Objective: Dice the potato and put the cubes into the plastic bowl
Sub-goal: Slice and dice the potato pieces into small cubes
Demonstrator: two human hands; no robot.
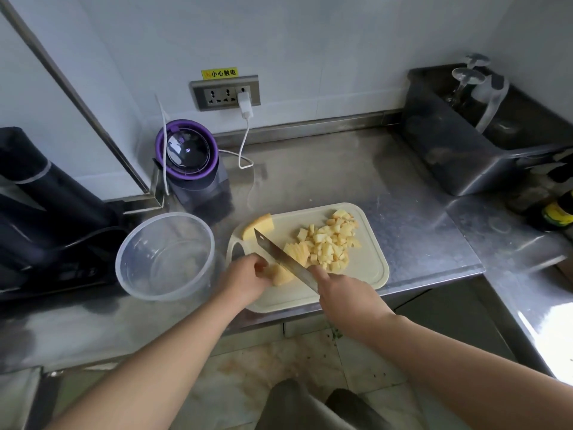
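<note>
On the cream cutting board (369, 268) lies a heap of yellow potato cubes (331, 240) at the right. A wedge of potato (259, 228) rests at the board's far left corner. My left hand (248, 279) grips a stack of potato slices (282, 274) at the board's near left. My right hand (344, 290) holds the knife (282, 256), its blade slanting across the slices with the tip pointing far left. A few cut strips (297, 251) lie just right of the blade. The clear plastic bowl (167, 256) stands left of the board.
A purple-rimmed appliance (189, 150) with a white cable stands behind the bowl. A black cooker (46, 218) sits at the far left. A dark bin (471, 144) and bottles (555, 209) stand at the right. The steel counter's edge runs just below the board.
</note>
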